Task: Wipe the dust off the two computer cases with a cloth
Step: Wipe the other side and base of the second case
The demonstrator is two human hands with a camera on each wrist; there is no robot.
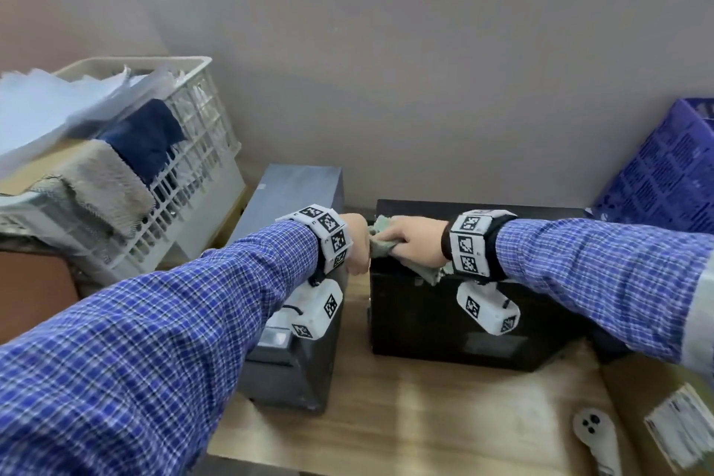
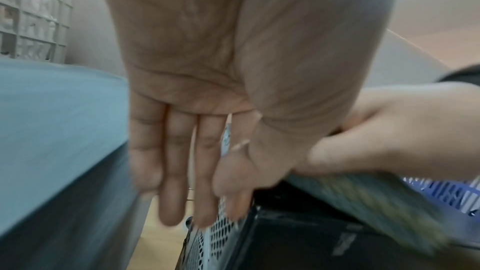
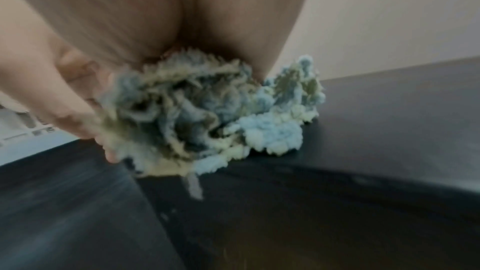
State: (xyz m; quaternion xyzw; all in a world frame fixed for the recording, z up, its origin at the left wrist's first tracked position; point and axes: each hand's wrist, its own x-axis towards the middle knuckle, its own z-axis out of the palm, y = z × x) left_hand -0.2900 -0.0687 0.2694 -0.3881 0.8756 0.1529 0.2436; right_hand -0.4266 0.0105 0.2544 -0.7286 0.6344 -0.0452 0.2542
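two cases on the wooden worktop [image 1: 405, 410]: grey case [image 1: 297, 182] on the left, black case [image 1: 463, 321] on the right, a narrow gap between them. our right hand [image 1: 415, 240] has its grip closed round a bunched green-blue cloth [image 1: 380, 234], which sits on the top of the black case at its left edge. the right wrist view shows the cloth [image 3: 197, 122] crumpled under the palm, touching the black top [image 3: 363, 171]; part of it spills out beside the hand. our left hand [image 1: 357, 243] sits just beside the right one, over the gap. in the left wrist view its fingers [image 2: 171, 171] are straight and pointing down between the cases, grip open, holding nothing; we can't tell if they touch the perforated side of the black case [image 2: 221, 239]. a white crate [image 1: 185, 174] with rags stands left of the grey case, a blue crate [image 1: 664, 174] at right. both wrist views are motion-blurred.
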